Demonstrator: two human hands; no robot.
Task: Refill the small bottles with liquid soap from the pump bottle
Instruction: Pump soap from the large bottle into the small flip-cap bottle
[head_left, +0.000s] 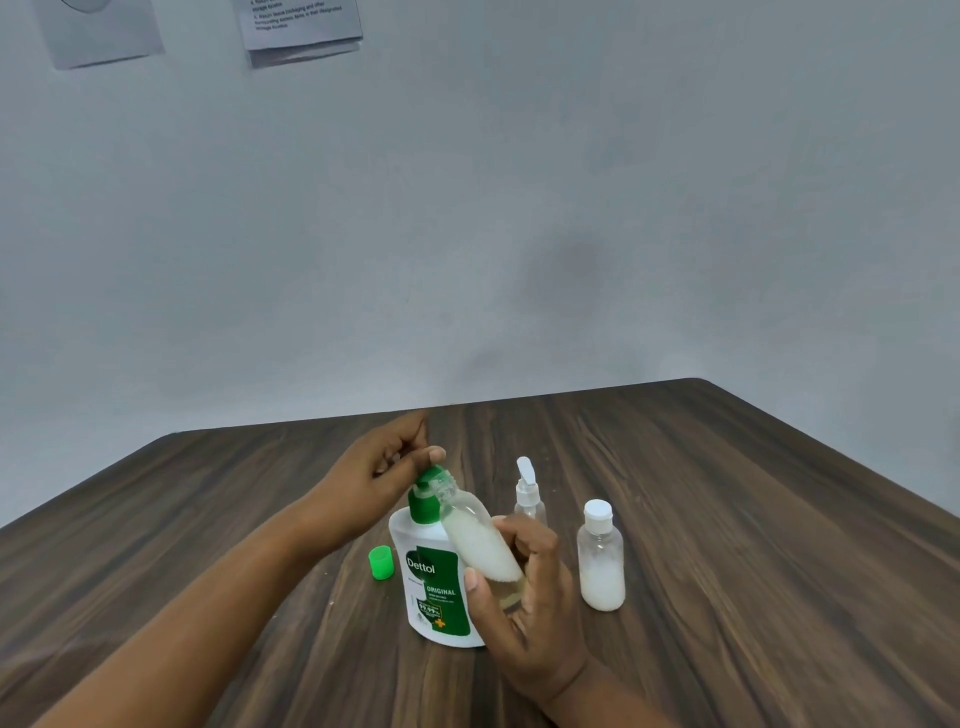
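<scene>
A white pump bottle (431, 582) with a green label and green pump head (426, 493) stands at the middle of the table. My left hand (379, 467) sits over the pump head, fingers curled and thumb on its top. My right hand (524, 597) grips a small clear bottle (480, 540), uncapped and tilted so its open mouth meets the pump nozzle. White soap fills its lower part. A green cap (381, 562) lies on the table left of the pump bottle.
To the right stand two more small bottles: a clear spray bottle (529, 499) behind my right hand, and a white flip-cap bottle (601, 556) partly filled with white soap. The wooden table (753, 519) meets a grey wall where papers (304, 31) hang.
</scene>
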